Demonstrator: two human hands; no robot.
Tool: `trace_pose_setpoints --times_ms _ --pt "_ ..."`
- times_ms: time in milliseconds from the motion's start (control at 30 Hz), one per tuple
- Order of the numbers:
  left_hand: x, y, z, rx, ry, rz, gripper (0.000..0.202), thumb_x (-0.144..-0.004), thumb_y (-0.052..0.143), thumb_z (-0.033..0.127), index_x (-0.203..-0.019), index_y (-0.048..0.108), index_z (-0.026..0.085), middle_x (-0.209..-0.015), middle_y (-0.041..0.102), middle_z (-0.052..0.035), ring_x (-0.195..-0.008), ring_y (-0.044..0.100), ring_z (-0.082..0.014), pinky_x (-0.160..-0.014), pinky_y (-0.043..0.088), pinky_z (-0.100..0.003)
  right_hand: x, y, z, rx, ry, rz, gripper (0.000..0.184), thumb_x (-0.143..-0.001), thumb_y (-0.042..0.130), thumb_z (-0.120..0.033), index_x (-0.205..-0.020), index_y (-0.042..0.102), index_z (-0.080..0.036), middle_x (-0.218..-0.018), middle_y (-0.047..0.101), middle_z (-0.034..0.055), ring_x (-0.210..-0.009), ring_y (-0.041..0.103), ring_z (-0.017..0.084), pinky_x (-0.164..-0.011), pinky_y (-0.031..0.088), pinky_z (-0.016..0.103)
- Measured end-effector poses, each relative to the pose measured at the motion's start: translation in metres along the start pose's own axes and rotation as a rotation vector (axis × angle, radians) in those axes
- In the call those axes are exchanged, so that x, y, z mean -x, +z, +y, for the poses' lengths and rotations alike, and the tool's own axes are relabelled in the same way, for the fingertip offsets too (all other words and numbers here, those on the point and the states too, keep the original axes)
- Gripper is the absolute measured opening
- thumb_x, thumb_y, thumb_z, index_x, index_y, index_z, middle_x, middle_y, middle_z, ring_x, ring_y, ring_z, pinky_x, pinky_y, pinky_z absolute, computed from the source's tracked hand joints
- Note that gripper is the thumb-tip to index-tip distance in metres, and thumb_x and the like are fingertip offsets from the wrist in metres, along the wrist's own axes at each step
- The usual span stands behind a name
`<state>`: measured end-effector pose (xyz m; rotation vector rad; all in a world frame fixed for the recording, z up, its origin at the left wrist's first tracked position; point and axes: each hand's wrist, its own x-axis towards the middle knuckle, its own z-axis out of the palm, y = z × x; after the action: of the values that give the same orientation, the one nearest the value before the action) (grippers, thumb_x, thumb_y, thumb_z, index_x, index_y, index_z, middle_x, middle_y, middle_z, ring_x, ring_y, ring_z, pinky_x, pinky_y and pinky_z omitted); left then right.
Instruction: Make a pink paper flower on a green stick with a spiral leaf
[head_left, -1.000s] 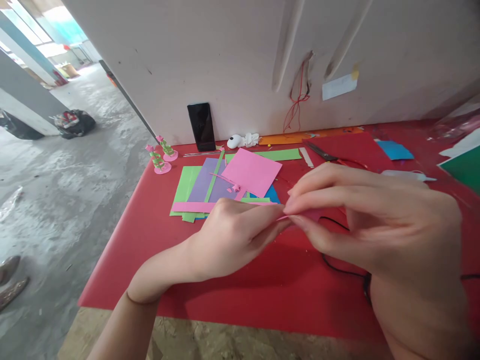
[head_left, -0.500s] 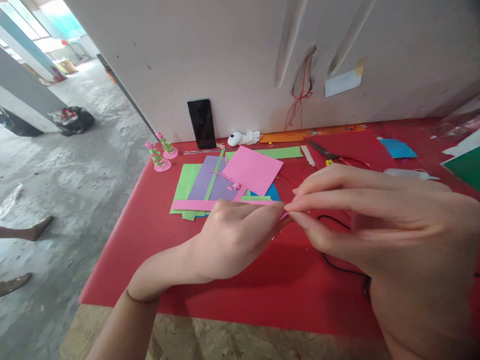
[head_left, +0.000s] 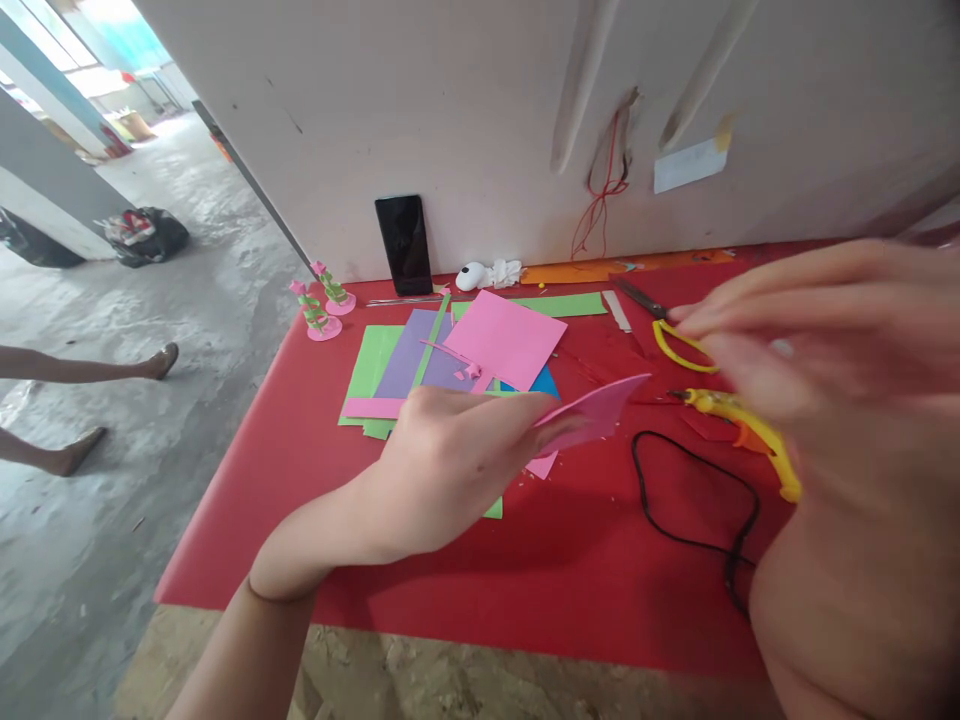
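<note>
My left hand [head_left: 465,470] pinches a pink craft sheet [head_left: 600,410] that bends out to the right above the red tabletop. My right hand [head_left: 810,370] is raised at the right, blurred by motion, fingertips close to the scissors [head_left: 664,325]; whether it grips anything is unclear. Below its fingers lies a yellow glue gun [head_left: 739,425] with a black cord [head_left: 645,500]. Beyond my left hand are a pink square [head_left: 506,340], a purple sheet [head_left: 405,355], green sheets [head_left: 364,375] and a small pink folded piece [head_left: 472,370].
Two small pink-and-green flower ornaments [head_left: 319,320] stand at the back left. A phone [head_left: 405,245] leans against the wall beside a white rounded object [head_left: 471,276]. Someone's feet [head_left: 161,360] are on the floor at left, with a black bag [head_left: 146,237] farther back.
My right hand has moved right and away from my left, uncovering the glue gun and scissor handle. The pink sheet between them now shows more fully in my left hand.
</note>
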<state>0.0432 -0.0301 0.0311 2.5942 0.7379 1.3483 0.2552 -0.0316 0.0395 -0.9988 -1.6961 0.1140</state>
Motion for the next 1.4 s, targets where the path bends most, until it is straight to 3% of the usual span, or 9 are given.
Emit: trace_pose_setpoints --times_ms 33,133,433,667,867,1033,1133,1200,1400 --pt "0.000 0.001 0.000 0.010 -0.008 -0.017 0.033 -0.088 0.060 0.018 -0.056 0.055 0.014 -0.044 0.039 0.0069 -0.041 0.029 -0.0029 -0.037 0.028 -0.017 0.001 0.002 -0.005 -0.008 -0.049 -0.078 0.022 -0.072 0.071 -0.010 -0.084 0.070 -0.028 -0.086 0.069 -0.0027 -0.076 0.061 0.013 -0.064 0.049 0.029" --pt "-0.001 0.004 0.000 0.036 -0.012 -0.041 0.026 -0.091 0.057 0.020 -0.066 0.062 0.012 -0.046 0.044 0.0069 -0.041 0.035 -0.0018 -0.039 0.030 -0.015 0.006 0.012 -0.021 -0.063 -0.088 -0.142 0.018 -0.073 0.070 -0.008 -0.077 0.066 -0.024 -0.078 0.068 -0.0048 -0.069 0.061 0.009 -0.059 0.050 0.025" --pt "-0.001 0.005 0.000 0.035 -0.032 -0.107 0.039 -0.093 0.053 0.020 -0.055 0.045 0.014 -0.046 0.030 0.0082 -0.043 0.024 -0.0016 -0.038 0.023 -0.015 0.010 0.024 -0.026 -0.057 -0.121 -0.169 0.021 -0.074 0.064 -0.005 -0.073 0.062 -0.026 -0.073 0.067 -0.0067 -0.063 0.062 0.009 -0.057 0.054 0.023" --pt "-0.001 0.007 0.000 0.026 0.011 -0.040 0.035 -0.092 0.053 0.018 -0.057 0.048 0.014 -0.048 0.032 0.0081 -0.043 0.025 -0.0018 -0.037 0.024 -0.016 0.009 0.022 -0.029 -0.027 -0.081 -0.168 0.022 -0.074 0.064 -0.004 -0.072 0.059 -0.026 -0.071 0.067 -0.0072 -0.063 0.063 0.010 -0.058 0.055 0.024" --pt "0.000 0.014 -0.003 -0.012 0.029 0.017 0.032 -0.089 0.058 0.017 -0.057 0.054 0.015 -0.048 0.033 0.0079 -0.044 0.024 -0.0037 -0.036 0.025 -0.018 0.006 0.017 -0.025 0.069 -0.084 -0.121 0.020 -0.072 0.067 -0.005 -0.071 0.060 -0.024 -0.069 0.068 -0.0082 -0.059 0.060 0.008 -0.056 0.053 0.021" --pt "0.001 0.008 0.001 -0.036 0.037 0.027 0.033 -0.087 0.060 0.015 -0.054 0.054 0.014 -0.045 0.031 0.0084 -0.040 0.024 -0.0030 -0.035 0.024 -0.019 0.000 0.011 -0.001 0.107 -0.109 -0.073 0.020 -0.071 0.067 -0.003 -0.070 0.064 -0.023 -0.072 0.069 -0.0069 -0.063 0.061 0.008 -0.056 0.051 0.020" --pt "0.002 0.000 0.005 -0.050 0.029 -0.001 0.023 -0.085 0.063 0.013 -0.062 0.060 0.013 -0.046 0.042 0.0062 -0.042 0.035 -0.0040 -0.039 0.033 -0.018 -0.003 0.008 0.008 0.120 0.022 0.015 0.018 -0.072 0.066 -0.004 -0.069 0.065 -0.021 -0.073 0.069 -0.0032 -0.064 0.060 0.009 -0.055 0.050 0.022" --pt "0.002 -0.002 0.004 -0.060 -0.004 0.015 0.030 -0.083 0.065 0.013 -0.055 0.056 0.014 -0.043 0.035 0.0076 -0.041 0.028 -0.0030 -0.037 0.028 -0.017 -0.003 0.009 0.003 0.051 0.121 0.055 0.014 -0.074 0.067 -0.007 -0.072 0.066 -0.021 -0.076 0.069 -0.0010 -0.069 0.061 0.011 -0.058 0.050 0.025" --pt "-0.002 0.005 -0.001 0.019 -0.043 -0.076 0.039 -0.088 0.061 0.019 -0.050 0.050 0.013 -0.046 0.026 0.0083 -0.044 0.018 -0.0025 -0.036 0.021 -0.016 0.006 0.020 -0.024 -0.087 -0.081 -0.164 0.016 -0.074 0.068 -0.008 -0.076 0.065 -0.023 -0.078 0.067 -0.0061 -0.069 0.061 0.006 -0.065 0.052 0.021"
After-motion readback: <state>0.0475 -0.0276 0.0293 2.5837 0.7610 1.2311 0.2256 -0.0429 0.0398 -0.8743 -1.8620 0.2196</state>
